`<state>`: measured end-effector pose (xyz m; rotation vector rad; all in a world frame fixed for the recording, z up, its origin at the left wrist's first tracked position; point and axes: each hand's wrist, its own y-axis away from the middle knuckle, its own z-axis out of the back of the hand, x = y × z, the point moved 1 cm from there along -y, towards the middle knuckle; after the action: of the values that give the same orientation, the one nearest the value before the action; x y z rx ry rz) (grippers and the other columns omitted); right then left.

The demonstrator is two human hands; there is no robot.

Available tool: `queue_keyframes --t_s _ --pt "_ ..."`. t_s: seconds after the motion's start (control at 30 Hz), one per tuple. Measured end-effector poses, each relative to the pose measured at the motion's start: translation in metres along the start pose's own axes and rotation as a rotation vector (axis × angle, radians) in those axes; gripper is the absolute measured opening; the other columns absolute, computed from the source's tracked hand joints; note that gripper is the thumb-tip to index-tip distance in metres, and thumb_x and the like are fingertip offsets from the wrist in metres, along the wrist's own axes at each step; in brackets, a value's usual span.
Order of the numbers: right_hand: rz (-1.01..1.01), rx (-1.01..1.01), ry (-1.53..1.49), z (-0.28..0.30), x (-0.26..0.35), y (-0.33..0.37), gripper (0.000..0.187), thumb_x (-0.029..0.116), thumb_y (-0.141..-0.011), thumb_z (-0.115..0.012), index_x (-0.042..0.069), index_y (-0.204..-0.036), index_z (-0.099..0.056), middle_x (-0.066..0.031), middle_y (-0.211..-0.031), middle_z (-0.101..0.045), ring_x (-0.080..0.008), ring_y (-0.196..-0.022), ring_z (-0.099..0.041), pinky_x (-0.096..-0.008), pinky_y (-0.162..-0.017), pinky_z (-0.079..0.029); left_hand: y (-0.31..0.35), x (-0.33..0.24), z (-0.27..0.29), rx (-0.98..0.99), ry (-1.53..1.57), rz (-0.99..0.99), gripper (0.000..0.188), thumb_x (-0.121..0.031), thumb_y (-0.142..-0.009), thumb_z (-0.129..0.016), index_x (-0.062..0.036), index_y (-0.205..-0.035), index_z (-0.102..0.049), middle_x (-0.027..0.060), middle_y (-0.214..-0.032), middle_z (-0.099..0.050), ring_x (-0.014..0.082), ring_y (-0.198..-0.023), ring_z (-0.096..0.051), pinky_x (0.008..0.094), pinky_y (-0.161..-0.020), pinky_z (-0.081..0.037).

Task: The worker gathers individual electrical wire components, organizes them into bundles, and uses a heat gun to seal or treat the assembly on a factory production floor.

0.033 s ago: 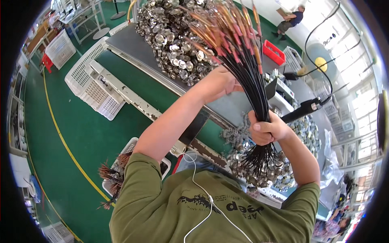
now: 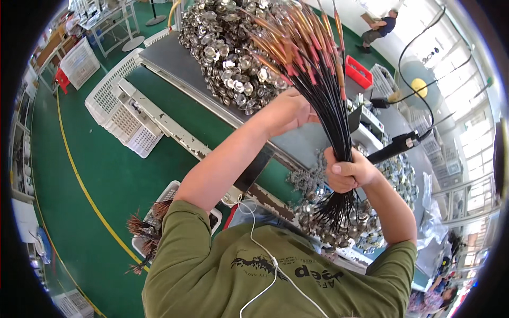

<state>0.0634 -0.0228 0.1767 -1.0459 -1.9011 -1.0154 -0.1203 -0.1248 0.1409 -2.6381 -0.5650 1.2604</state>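
A thick bundle of black wires [image 2: 335, 119] rises from my right hand [image 2: 347, 170], which is closed around its lower part. The upper ends fan out in reddish-pink and copper-brown sleeves [image 2: 305, 47]. Below my fist the thin black tails spread over a heap of shiny metal parts [image 2: 344, 225]. My left hand [image 2: 291, 112] is at the left side of the bundle, higher up. Its fingers pass behind the wires, so their grip is mostly hidden.
Round silvery metal caps [image 2: 228, 58] form a big pile on the grey table [image 2: 175, 61]. A black-handled tool [image 2: 395, 147] hangs by a cable to the right, near a red bin [image 2: 358, 72]. Behind my left arm, a white basket [image 2: 143, 246] holds more wire bundles. One person stands far off.
The sleeved upper ends of the bundle have shifted slightly. Both hands stay in nearly the same place, the right still closed around the wires.
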Motion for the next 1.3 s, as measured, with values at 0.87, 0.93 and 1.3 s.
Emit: queue_keyframes --t_s 0.87,0.93,1.3 --pt "0.171 -0.006 0.049 0.008 0.005 0.007 0.026 0.017 -0.097 -0.061 0.007 -0.083 -0.042 0.0003 -0.048 -0.039 -0.0081 -0.037 -0.035 -0.0257 -0.036 -0.027 0.0 0.007 0.016 -0.047 0.142 -0.215 0.026 -0.029 -0.106 -0.047 -0.009 -0.112 -0.062 0.0051 -0.111 -0.069 0.0109 -0.089 -0.065 0.028 -0.071 -0.049" --pt "0.177 -0.286 0.142 0.004 0.015 0.009 0.022 0.018 -0.1 -0.057 0.008 -0.086 -0.043 0.0015 -0.048 -0.037 -0.0087 -0.035 -0.033 -0.0254 -0.035 -0.026 0.021 0.003 0.008 -0.179 0.024 -0.254 0.026 -0.031 -0.102 -0.054 -0.0081 -0.108 -0.063 0.0111 -0.112 -0.07 0.0143 -0.09 -0.068 0.0293 -0.075 -0.052" --pt "-0.252 -0.549 0.76 0.0 0.032 -0.017 0.033 0.028 -0.094 -0.068 0.008 -0.074 -0.051 0.0027 -0.052 -0.044 -0.0056 -0.037 -0.039 -0.0235 -0.035 -0.029 0.004 -0.065 -0.024 0.357 -2.013 -0.965 0.063 -0.029 -0.08 -0.079 0.0006 -0.129 -0.051 0.0177 -0.118 -0.064 0.0333 -0.105 -0.064 0.039 -0.092 -0.05"
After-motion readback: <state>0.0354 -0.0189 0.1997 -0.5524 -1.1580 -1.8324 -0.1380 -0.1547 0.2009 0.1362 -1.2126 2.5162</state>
